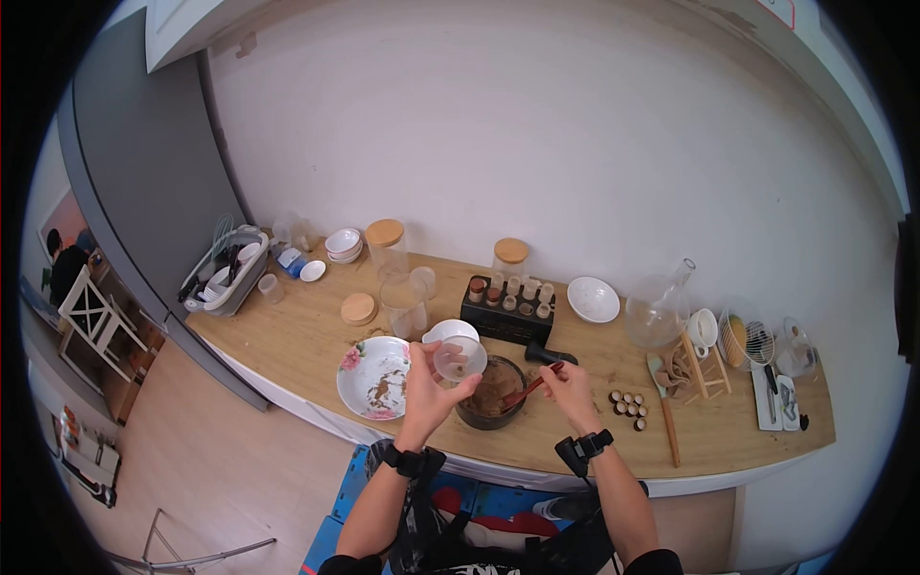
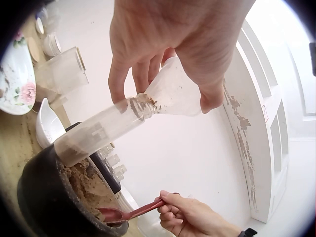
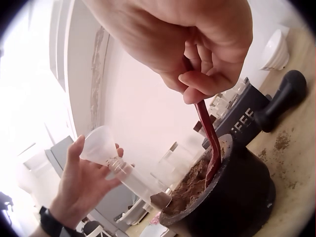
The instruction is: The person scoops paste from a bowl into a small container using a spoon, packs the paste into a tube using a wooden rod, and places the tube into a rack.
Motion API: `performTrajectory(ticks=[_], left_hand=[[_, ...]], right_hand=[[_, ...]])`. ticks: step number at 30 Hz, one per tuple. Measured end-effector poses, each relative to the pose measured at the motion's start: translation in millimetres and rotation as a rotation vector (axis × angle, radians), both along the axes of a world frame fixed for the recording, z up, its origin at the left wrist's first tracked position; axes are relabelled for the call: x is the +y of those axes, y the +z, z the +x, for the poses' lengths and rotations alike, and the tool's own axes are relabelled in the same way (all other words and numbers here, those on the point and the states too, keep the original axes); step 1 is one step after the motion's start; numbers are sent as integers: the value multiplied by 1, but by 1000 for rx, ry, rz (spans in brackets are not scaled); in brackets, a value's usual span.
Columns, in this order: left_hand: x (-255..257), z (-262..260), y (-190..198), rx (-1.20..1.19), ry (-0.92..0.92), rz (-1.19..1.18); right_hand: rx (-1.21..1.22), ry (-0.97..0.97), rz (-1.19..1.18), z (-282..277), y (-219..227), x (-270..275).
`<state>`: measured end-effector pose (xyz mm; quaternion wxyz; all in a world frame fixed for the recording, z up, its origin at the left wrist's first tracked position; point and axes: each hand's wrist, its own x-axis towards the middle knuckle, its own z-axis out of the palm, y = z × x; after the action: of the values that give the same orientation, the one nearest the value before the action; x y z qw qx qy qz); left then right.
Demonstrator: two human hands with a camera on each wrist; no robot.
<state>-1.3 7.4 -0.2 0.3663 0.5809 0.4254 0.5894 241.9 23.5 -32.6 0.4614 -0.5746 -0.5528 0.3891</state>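
Observation:
My left hand (image 1: 428, 400) grips a clear funnel (image 2: 176, 91) set in the mouth of a clear tube (image 2: 98, 129). Brown powder lies in the tube's lower end, which is at the rim of a black mortar (image 3: 232, 197). In my right hand (image 1: 572, 393) is the handle of a red spoon (image 3: 207, 131), pinched between thumb and fingers. The spoon's bowl rests in the brown powder (image 2: 91, 190) inside the mortar. Left of the mortar, a floral plate (image 1: 356, 386) holds some brown bits.
Behind the mortar stand a black rack of small bottles (image 1: 508, 321) and a white spouted bowl (image 2: 48, 123). A black pestle (image 3: 281, 101) lies to its right, then several small caps (image 1: 629, 406) and a wooden-handled spatula (image 1: 671, 431). Clear jars (image 1: 388, 259) stand at the back left.

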Motion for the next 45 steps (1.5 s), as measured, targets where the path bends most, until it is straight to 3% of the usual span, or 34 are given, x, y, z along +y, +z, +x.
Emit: performTrajectory(ticks=[9, 21, 27, 45], left_hand=[[-2, 0, 4, 42, 4, -3], [0, 0, 0, -1, 11, -4], [-2, -1, 4, 8, 7, -27], [-4, 0, 7, 50, 36, -32]], right_hand=[[320, -20, -112, 23, 4, 11], [503, 47, 82, -3, 130, 18], [418, 134, 87, -29, 123, 15], [225, 216, 212, -37, 121, 5]])
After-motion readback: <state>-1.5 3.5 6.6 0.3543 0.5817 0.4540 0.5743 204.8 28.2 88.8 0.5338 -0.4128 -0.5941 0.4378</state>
